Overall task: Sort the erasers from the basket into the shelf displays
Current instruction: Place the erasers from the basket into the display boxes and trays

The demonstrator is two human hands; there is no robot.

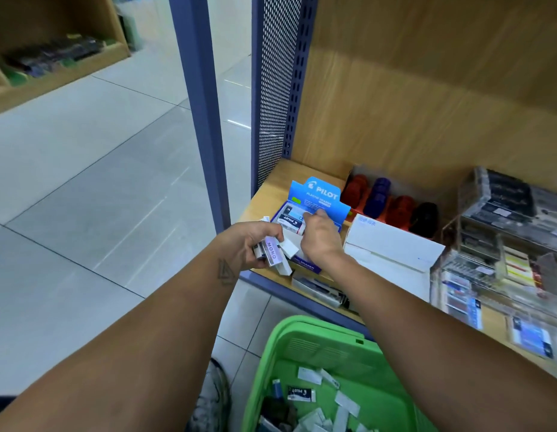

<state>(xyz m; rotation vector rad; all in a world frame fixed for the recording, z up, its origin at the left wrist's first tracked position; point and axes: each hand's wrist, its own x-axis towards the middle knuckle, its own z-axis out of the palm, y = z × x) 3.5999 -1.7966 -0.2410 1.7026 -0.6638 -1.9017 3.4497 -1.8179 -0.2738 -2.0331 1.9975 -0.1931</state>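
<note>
My left hand (pixel 250 241) grips a bunch of several erasers (pixel 275 252), one with a lilac MONO sleeve, just in front of the shelf edge. My right hand (pixel 319 236) reaches into the blue Pilot display box (pixel 320 194) on the wooden shelf, its fingers curled over a Pilot eraser (pixel 291 222) lying in the box. A green basket (pixel 317 347) stands on the floor below, holding several more loose erasers (pixel 302 394).
A white box (pixel 392 247) sits right of the Pilot box. Red, blue and black items (pixel 392 204) line the shelf back. Clear acrylic drawers (pixel 501 238) of stationery fill the right. A blue perforated upright (pixel 277 88) bounds the shelf's left side.
</note>
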